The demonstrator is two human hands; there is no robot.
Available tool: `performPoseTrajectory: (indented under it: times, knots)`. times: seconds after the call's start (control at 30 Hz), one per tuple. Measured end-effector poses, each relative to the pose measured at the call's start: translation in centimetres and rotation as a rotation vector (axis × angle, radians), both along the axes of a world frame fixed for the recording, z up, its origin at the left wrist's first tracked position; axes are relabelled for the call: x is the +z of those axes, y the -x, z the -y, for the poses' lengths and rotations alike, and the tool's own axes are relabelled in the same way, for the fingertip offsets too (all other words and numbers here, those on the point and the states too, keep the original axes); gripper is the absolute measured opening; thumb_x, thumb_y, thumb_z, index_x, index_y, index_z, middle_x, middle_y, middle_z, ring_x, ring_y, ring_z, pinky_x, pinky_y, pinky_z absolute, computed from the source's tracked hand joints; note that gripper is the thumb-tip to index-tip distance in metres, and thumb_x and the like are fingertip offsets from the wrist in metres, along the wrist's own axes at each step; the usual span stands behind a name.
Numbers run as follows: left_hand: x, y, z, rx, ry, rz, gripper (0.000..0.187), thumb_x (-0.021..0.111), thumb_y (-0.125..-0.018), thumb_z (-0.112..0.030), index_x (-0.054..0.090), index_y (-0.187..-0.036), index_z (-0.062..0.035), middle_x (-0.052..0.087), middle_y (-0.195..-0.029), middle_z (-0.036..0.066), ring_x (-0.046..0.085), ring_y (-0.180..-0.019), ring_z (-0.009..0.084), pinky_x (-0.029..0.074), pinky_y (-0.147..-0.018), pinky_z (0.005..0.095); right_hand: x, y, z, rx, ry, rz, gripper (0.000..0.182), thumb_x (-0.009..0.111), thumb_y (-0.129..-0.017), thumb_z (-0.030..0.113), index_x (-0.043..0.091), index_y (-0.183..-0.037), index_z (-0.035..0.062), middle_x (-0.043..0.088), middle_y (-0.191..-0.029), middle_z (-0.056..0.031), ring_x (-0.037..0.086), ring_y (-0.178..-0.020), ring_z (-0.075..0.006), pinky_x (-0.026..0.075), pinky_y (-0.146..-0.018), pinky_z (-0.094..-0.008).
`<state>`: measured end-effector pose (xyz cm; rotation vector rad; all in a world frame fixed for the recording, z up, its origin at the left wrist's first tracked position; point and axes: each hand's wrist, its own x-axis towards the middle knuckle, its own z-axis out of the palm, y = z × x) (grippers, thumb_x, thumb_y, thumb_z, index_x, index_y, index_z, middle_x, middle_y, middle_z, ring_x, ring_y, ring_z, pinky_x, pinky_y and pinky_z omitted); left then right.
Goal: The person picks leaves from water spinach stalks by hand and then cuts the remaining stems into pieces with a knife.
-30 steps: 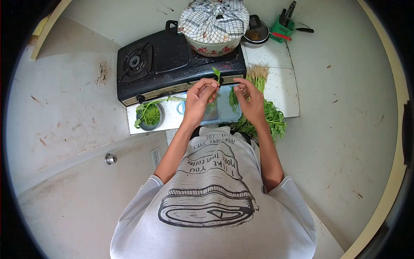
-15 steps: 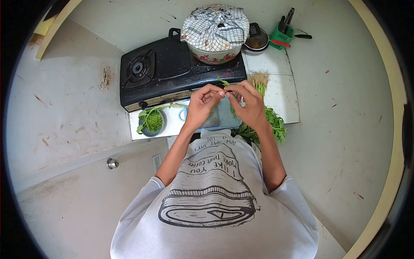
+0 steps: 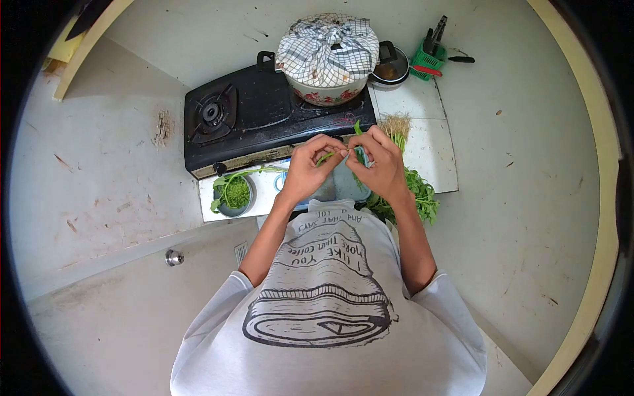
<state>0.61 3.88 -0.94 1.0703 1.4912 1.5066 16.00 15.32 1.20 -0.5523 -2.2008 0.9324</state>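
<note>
Fingertips of both hands meet above a blue tray (image 3: 343, 183), pinching a leafy green stem (image 3: 324, 158). My left hand (image 3: 312, 168) is closed on one part of it, a short green length showing between the fingers. My right hand (image 3: 383, 165) pinches the other part, and a leaf (image 3: 357, 127) sticks up beyond its fingers. Whether the stem is still in one piece is hidden by the fingertips. Beside my right wrist lies a bunch of leafy greens (image 3: 421, 191) with pale roots (image 3: 397, 124) at its far end.
A grey bowl (image 3: 232, 211) of small green pieces stands at the left, with a leafy stem (image 3: 246, 173) across its rim. Behind are a black gas stove (image 3: 257, 122), a cloth-covered pot (image 3: 328, 92), a lidded pan (image 3: 391, 71) and a green utensil basket (image 3: 426, 61).
The leaf now stands up higher above my right hand, and a green piece shows between my left fingers. Both hands stay close together in nearly the same place.
</note>
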Motion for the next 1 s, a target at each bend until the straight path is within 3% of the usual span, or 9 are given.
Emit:
performPoseTrajectory:
  times: [0.2, 0.37, 0.53, 0.63, 0.8, 1.0]
  knots:
    - [0.4, 0.5, -0.5, -0.028, -0.029, -0.173, 0.010, 0.072, -0.093, 0.001, 0.073, -0.103, 0.0041, 0.069, -0.100, 0.006, 0.065, -0.087, 0.0101, 0.051, -0.079, 0.0257, -0.4, -0.5, -0.1, -0.089, 0.001, -0.003, 0.021, 0.080, -0.077, 0.006, 0.068, -0.094, 0.0057, 0.056, -0.082, -0.0049, 0.058, -0.065, -0.0198, 0.047, -0.057, -0.0344]
    - [-0.1, 1.4, 0.2, 0.021, -0.039, 0.053, 0.011, 0.071, -0.097, -0.004, 0.071, -0.106, 0.0013, 0.068, -0.098, 0.003, 0.064, -0.087, 0.0082, 0.052, -0.080, 0.0244, -1.6, -1.8, -1.2, -0.221, 0.169, 0.016, 0.015, 0.074, -0.085, 0.000, 0.071, -0.100, 0.0038, 0.063, -0.078, -0.0058, 0.060, -0.064, -0.0151, 0.046, -0.057, -0.0315]
    - [-0.1, 1.5, 0.9, 0.154, 0.030, 0.181, 0.013, 0.069, -0.102, -0.017, 0.070, -0.108, -0.0061, 0.068, -0.089, -0.002, 0.061, -0.083, 0.0052, 0.041, -0.068, 0.0218, -9.3, -3.7, -2.3, -0.133, 0.316, 0.063, 0.012, 0.073, -0.091, 0.003, 0.072, -0.102, 0.0030, 0.073, -0.084, -0.0081, 0.067, -0.069, -0.0136, 0.049, -0.060, -0.0279]
    - [-0.9, 1.5, 1.3, 0.200, -0.014, 0.245, 0.013, 0.069, -0.101, -0.016, 0.070, -0.109, -0.0054, 0.068, -0.090, -0.001, 0.061, -0.083, 0.0064, 0.044, -0.072, 0.0226, -13.7, -4.8, -1.3, -0.095, 0.491, 0.209, 0.012, 0.074, -0.091, 0.007, 0.072, -0.102, 0.0017, 0.076, -0.088, -0.0089, 0.071, -0.075, -0.0148, 0.053, -0.065, -0.0289]
    - [-2.0, 1.2, 2.3, 0.271, 0.006, 0.319, 0.015, 0.068, -0.102, -0.013, 0.069, -0.111, -0.0018, 0.068, -0.095, 0.002, 0.062, -0.086, 0.0096, 0.048, -0.081, 0.0258, -21.7, -6.9, 0.1, -0.018, 0.551, 0.303, 0.013, 0.069, -0.093, 0.006, 0.073, -0.104, 0.0006, 0.077, -0.090, -0.0103, 0.073, -0.078, -0.0180, 0.056, -0.071, -0.0322]
    - [-2.5, 0.8, 3.3, 0.336, 0.003, 0.365, 0.015, 0.067, -0.102, -0.011, 0.069, -0.113, -0.0013, 0.068, -0.098, 0.002, 0.063, -0.088, 0.0101, 0.049, -0.085, 0.0268, -25.4, -7.0, -0.6, -0.021, 0.557, 0.342, 0.020, 0.067, -0.090, 0.005, 0.072, -0.109, 0.0048, 0.074, -0.086, -0.0121, 0.071, -0.073, -0.0234, 0.056, -0.069, -0.0374]
